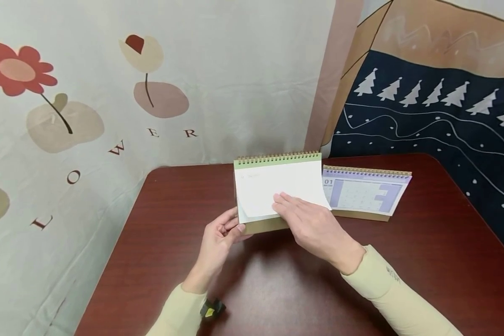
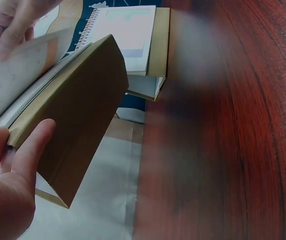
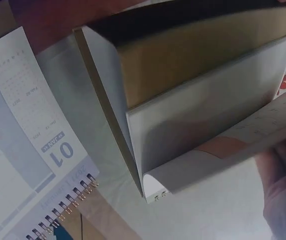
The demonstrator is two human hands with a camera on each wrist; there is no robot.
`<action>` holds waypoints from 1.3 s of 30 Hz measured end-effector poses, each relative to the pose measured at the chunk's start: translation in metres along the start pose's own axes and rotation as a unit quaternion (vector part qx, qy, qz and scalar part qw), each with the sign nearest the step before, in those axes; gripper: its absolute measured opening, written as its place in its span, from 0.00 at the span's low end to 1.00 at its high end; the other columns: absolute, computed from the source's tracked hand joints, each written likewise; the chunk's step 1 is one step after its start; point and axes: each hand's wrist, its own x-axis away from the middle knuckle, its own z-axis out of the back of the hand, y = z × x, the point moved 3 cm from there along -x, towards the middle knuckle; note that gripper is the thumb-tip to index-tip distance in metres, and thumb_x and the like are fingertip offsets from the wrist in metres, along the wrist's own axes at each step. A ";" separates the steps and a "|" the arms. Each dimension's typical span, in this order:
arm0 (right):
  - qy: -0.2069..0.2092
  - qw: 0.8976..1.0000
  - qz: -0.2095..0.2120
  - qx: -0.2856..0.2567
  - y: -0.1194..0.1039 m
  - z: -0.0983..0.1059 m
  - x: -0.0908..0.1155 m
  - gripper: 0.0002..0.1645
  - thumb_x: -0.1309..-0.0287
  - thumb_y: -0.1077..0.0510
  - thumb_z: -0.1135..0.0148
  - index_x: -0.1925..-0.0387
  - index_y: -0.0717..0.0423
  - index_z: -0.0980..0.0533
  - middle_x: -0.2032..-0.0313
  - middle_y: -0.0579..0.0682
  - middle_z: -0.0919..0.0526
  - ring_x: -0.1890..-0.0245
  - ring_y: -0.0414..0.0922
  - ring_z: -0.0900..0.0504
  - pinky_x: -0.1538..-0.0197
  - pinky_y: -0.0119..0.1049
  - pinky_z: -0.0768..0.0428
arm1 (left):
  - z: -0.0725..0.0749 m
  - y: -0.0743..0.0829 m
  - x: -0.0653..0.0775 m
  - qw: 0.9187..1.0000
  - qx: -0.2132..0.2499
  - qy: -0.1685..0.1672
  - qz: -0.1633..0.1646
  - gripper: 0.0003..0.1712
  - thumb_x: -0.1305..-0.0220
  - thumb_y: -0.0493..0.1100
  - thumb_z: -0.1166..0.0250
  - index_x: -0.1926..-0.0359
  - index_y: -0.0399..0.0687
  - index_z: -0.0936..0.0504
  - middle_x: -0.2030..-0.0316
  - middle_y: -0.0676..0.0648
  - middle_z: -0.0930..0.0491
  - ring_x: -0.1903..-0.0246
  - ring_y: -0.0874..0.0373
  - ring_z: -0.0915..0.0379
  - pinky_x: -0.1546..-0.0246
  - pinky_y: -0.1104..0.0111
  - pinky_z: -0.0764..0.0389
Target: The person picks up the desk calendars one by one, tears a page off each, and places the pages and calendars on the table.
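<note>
Above the tabletop point(image 1: 164, 214), the left grip point(image 1: 216, 240) holds a green-topped desk calendar point(image 2: 85, 107); the right grip point(image 1: 315, 224) pinches its lifted page point(image 1: 294, 179).

A flowered sheet point(image 1: 243, 93) and navy cloth point(image 1: 466, 123) (printed with trees point(image 1: 455, 95)) rise behind the reddish table point(image 1: 159, 242).

Matt paper pages point(image 1: 269, 182) are bound by metal rings point(image 1: 278, 158) to a cardboard stand point(image 1: 262, 227); the table point(image 1: 168, 224) is finished in glossy wood.
</note>
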 end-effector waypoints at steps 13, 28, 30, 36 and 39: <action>0.080 0.992 -0.040 -0.089 0.008 0.012 -0.005 0.14 0.32 0.54 0.39 0.54 0.59 0.16 0.56 0.52 0.10 0.55 0.44 0.11 0.55 0.40 0.13 | 0.001 -0.006 -0.005 1.000 -0.003 0.013 0.007 0.26 0.35 0.23 0.44 0.36 0.30 0.29 0.45 0.24 0.23 0.56 0.61 0.15 0.55 0.60 0.13; 0.105 0.919 -0.162 -0.343 0.023 0.015 -0.006 0.17 0.46 0.58 0.27 0.54 0.58 0.14 0.56 0.52 0.10 0.49 0.49 0.13 0.41 0.30 0.20 | 0.006 -0.006 -0.009 0.998 0.002 0.059 0.017 0.24 0.35 0.22 0.45 0.38 0.32 0.27 0.46 0.26 0.21 0.59 0.60 0.15 0.56 0.63 0.12; 0.089 0.915 -0.177 -0.352 0.023 0.015 -0.006 0.17 0.48 0.61 0.26 0.54 0.57 0.14 0.55 0.51 0.10 0.48 0.48 0.14 0.40 0.29 0.21 | 0.006 -0.007 -0.008 0.998 0.003 0.060 0.021 0.24 0.34 0.22 0.46 0.38 0.32 0.27 0.46 0.26 0.21 0.59 0.60 0.15 0.57 0.64 0.12; 0.054 0.924 -0.205 -0.319 0.020 0.014 -0.006 0.16 0.47 0.66 0.28 0.55 0.54 0.13 0.56 0.49 0.10 0.52 0.43 0.12 0.48 0.22 0.19 | 0.007 -0.010 -0.007 0.998 0.008 0.060 0.027 0.24 0.34 0.23 0.46 0.37 0.32 0.28 0.45 0.26 0.21 0.58 0.59 0.15 0.55 0.63 0.13; 0.047 0.930 -0.213 -0.296 0.019 0.014 -0.006 0.13 0.47 0.66 0.28 0.58 0.53 0.13 0.58 0.48 0.09 0.56 0.43 0.11 0.57 0.22 0.19 | 0.007 -0.011 -0.006 0.998 0.006 0.059 0.030 0.24 0.34 0.23 0.46 0.37 0.31 0.28 0.45 0.26 0.21 0.59 0.60 0.15 0.55 0.63 0.13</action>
